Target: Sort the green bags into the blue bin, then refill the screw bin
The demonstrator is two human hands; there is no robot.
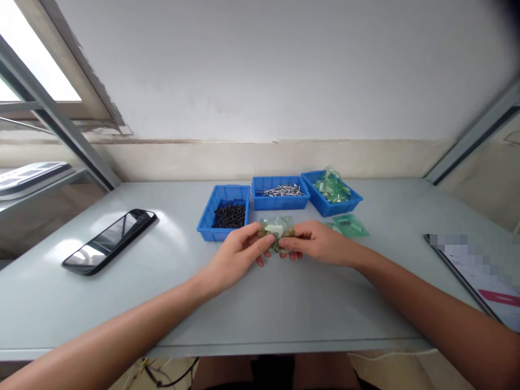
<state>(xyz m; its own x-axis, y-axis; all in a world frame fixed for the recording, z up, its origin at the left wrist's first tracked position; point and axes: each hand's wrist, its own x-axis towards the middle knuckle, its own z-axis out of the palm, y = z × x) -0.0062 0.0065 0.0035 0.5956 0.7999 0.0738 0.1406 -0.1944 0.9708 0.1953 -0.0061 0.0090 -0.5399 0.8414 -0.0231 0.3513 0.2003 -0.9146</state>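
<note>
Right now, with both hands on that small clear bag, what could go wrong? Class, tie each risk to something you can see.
The small bag might spill: I can't tell whether it is sealed between the left hand and right hand.

The heaped green bags rise above their bin's rim, so a knock could tip some out.

The right forearm passes close to the loose green packets and might brush them.

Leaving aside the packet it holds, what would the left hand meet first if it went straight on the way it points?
Probably the fingers of the right hand, which grip the other side of the packet; the left hand points roughly that way, though exact depth is unclear.
</note>
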